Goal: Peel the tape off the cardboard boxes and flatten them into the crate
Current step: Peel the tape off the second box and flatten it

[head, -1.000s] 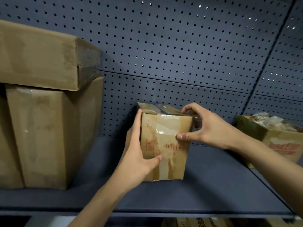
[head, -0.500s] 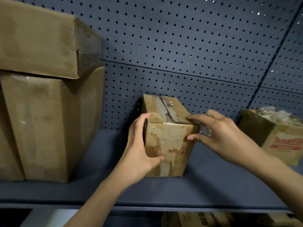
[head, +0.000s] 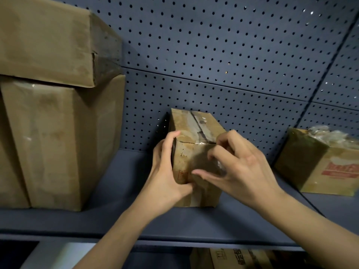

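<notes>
Dark blue metal shelf [head: 116,220] backed by a perforated panel [head: 213,45], seen from just in front. A small cardboard box [head: 204,125] stands upright on the shelf near the panel, between both hands. A strip of tape [head: 195,126] runs along its top seam.

The left hand [head: 167,171] grips the box's left side, thumb across the front. The right hand [head: 242,167] covers the upper front edge with fingers curled; whether they pinch the tape cannot be told. Something glossy glints under its palm, unclear.

Two large boxes [head: 58,142] are stacked at the left, cut off by the frame. An open box [head: 320,167] at the right holds crinkled plastic [head: 326,133]. More cartons [head: 233,257] show below, partly hidden.
</notes>
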The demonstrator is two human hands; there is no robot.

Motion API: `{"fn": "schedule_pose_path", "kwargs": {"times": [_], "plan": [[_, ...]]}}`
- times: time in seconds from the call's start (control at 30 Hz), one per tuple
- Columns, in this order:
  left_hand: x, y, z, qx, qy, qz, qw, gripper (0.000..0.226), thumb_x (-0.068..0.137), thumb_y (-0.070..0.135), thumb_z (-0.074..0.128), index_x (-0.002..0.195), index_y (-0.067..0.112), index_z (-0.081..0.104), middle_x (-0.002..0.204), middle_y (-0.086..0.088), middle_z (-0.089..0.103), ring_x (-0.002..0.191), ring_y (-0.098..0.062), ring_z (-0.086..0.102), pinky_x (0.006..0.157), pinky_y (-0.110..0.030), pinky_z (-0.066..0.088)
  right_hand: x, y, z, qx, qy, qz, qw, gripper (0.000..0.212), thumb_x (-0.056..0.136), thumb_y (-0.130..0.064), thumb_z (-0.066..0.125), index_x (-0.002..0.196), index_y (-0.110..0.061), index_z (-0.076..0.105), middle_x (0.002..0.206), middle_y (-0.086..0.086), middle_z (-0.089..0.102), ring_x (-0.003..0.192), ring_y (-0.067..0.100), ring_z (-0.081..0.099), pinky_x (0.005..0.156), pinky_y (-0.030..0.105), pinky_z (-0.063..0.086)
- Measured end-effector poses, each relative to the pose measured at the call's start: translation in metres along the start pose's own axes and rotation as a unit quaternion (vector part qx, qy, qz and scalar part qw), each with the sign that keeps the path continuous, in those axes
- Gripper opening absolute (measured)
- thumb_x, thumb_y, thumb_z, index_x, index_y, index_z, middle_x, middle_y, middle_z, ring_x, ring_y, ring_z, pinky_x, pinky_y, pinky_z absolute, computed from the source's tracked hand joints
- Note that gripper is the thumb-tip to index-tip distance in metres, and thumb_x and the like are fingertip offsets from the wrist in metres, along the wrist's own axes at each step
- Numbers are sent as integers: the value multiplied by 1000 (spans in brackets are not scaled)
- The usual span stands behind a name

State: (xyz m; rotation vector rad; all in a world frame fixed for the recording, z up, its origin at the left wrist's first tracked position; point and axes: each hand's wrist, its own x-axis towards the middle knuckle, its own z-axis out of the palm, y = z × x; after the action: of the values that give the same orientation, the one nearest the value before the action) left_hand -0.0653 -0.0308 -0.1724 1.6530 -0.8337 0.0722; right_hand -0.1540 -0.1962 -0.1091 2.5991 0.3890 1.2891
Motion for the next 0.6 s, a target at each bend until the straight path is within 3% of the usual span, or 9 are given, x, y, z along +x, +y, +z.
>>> {"fn": "schedule_pose_path", "kwargs": {"times": [0.13,0.3,0.4,0.5,0.6], "plan": [[0,0,0,-2,-2,-11,1000,116,67,5,82,137,68,14,146,13,26,115,12,39,82,3,36,0,-8,10,-19,23,6,1000,48,83,-56,67,82,-8,62,86,11,53,72,27,51,58,37,47],[-1,2,0,-9,-7,-16,1000,117,68,6,81,137,69,12,147,13,27,111,24,34,80,-3,37,3,-12,16,-20,30,15,999,42,85,-49,71,82,-9,61,86,11,52,72,28,50,58,37,45],[-1,2,-1,-1,-13,-21,1000,117,69,7,81,136,71,10,148,13,26,110,14,41,77,-4,38,2,-12,16,-9,24,10,1000,38,89,-43,69,81,-8,60,88,12,55,74,29,51,60,39,46],[-1,2,0,4,-15,-23,1000,119,69,7,82,138,69,8,149,11,26,121,0,39,79,-6,36,1,-12,15,-5,34,2,999,30,91,-33,66,78,-7,60,88,11,56,73,28,51,59,39,46],[-1,1,0,5,-16,-25,1000,120,69,8,83,139,69,7,150,13,25,123,-2,40,79,-8,38,1,-10,14,13,43,-11,999,23,93,-21,64,78,-5,60,87,12,58,72,30,55,59,41,48]]}}
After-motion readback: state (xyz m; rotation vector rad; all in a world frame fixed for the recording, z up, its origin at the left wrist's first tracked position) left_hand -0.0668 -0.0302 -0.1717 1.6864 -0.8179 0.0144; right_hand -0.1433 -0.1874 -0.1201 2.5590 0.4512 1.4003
